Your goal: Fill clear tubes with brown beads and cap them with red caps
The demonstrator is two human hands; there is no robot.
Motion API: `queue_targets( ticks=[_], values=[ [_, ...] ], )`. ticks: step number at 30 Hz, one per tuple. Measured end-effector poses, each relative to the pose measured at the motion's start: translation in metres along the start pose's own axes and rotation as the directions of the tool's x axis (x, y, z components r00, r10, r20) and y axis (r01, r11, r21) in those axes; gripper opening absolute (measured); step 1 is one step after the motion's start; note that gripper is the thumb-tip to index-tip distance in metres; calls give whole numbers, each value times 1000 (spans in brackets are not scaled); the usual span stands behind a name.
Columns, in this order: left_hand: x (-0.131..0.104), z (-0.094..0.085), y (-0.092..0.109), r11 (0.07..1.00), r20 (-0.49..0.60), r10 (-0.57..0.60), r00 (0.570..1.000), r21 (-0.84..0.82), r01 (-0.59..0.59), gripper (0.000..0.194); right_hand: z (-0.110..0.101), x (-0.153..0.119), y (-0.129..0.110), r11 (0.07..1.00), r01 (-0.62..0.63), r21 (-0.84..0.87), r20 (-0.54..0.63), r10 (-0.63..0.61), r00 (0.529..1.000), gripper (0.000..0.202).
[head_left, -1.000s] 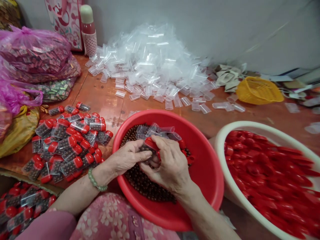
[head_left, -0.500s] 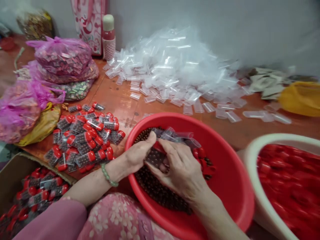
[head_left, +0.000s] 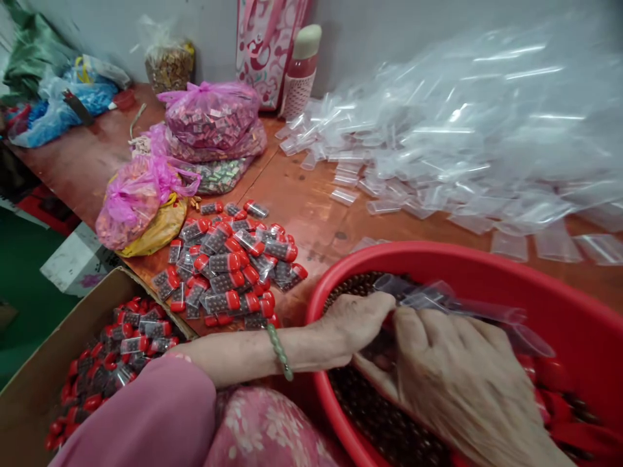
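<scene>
My left hand [head_left: 357, 324], a green bead bracelet [head_left: 279, 353] at its wrist, and my right hand [head_left: 452, 370] meet over the left part of a red basin [head_left: 399, 250]. Both are closed around a clear plastic tube [head_left: 382, 350] with dark balls inside; a bit of red shows at its upper end. My right fingers hide most of it. Dark brown beads [head_left: 389, 421] lie in the basin below. Clear empty tubes [head_left: 438, 298] rest behind my right hand, and red caps [head_left: 555, 383] lie to its right.
Red-capped filled tubes [head_left: 226, 272] are heaped on the table left of the basin. More fill a cardboard box [head_left: 29, 370]. A large pile of clear tubes [head_left: 462, 149] lies against the wall. Pink bags [head_left: 214, 117], a bottle [head_left: 299, 71] and a patterned bag [head_left: 265, 52] stand behind.
The view has swung left, so things sit further right and the box shows more. My hands stay together over the basin, and my right fingers now cover more of the tube.
</scene>
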State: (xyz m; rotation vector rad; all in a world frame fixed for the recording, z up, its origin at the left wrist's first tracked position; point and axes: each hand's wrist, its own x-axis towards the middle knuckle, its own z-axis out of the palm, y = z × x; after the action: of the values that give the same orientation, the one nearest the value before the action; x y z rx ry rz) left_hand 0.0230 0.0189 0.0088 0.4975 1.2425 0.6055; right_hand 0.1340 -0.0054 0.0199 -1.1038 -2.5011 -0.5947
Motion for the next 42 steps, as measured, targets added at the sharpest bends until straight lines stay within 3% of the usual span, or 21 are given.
queue_targets(
  ticks=[6, 9, 12, 13, 14, 15, 17, 19, 22, 25, 27, 29, 31, 33, 35, 37, 39, 42],
  values=[
    [-2, -5, -3, 974, 33, 188, 982, 119, -190, 21, -1, 1, -2, 999, -14, 35, 12, 13, 1000, 28],
    [-12, -14, 12, 924, 135, 311, 941, 187, -332, 17, -4, -1, 0, 992, -54, 117, 21, 52, 998, 35],
    [-23, -37, 39, 858, 250, 349, 903, 302, -415, 17, -5, -8, 8, 966, -149, 211, 84, 133, 987, 47],
    [-25, -48, 50, 776, 238, 405, 883, 422, -470, 24, -4, -13, 12, 957, -189, 221, 115, 167, 979, 48],
    [-27, -59, 60, 620, 179, 525, 832, 589, -518, 28, -3, -18, 17, 948, -231, 220, 148, 202, 968, 47],
    [-26, -72, 70, 427, 123, 634, 763, 767, -479, 29, -1, -25, 22, 938, -277, 209, 189, 239, 953, 45],
    [-21, -99, 85, 109, 39, 742, 669, 978, -178, 31, 2, -39, 33, 916, -362, 172, 299, 301, 905, 38],
    [-12, -125, 93, -44, -20, 795, 606, 995, 90, 36, 4, -52, 43, 888, -442, 122, 440, 351, 826, 28],
    [-4, -151, 91, -218, 114, 833, 541, 967, 131, 37, 6, -61, 55, 856, -514, 52, 584, 391, 712, 19],
    [-9, -147, 79, -243, 200, 863, 465, 969, 35, 38, 9, -56, 62, 850, -525, 50, 636, 378, 673, 17],
    [-15, -126, 69, -243, 251, 884, 395, 967, -69, 39, 12, -46, 65, 855, -514, 75, 663, 342, 666, 16],
    [-19, -98, 59, -270, 336, 871, 359, 937, -223, 34, 15, -33, 64, 872, -484, 70, 681, 313, 662, 16],
    [-19, -68, 49, -323, 485, 777, 402, 855, -407, 27, 20, -21, 60, 894, -447, 19, 687, 314, 656, 23],
    [-16, -44, 40, -397, 666, 557, 496, 738, -545, 23, 26, -12, 53, 901, -430, -50, 698, 339, 630, 32],
    [-10, -28, 33, -496, 759, 309, 574, 643, -583, 25, 32, -7, 46, 896, -434, -89, 719, 360, 594, 33],
    [-4, -17, 29, -615, 761, 154, 631, 573, -541, 28, 37, -6, 41, 890, -447, -97, 733, 367, 572, 26],
    [5, -10, 28, -706, 737, 81, 671, 518, -483, 30, 39, -7, 39, 884, -460, -87, 735, 369, 569, 21],
    [21, -2, 27, -756, 688, -21, 725, 464, -462, 30, 38, -10, 44, 869, -488, -80, 727, 386, 568, 20]
  ],
)
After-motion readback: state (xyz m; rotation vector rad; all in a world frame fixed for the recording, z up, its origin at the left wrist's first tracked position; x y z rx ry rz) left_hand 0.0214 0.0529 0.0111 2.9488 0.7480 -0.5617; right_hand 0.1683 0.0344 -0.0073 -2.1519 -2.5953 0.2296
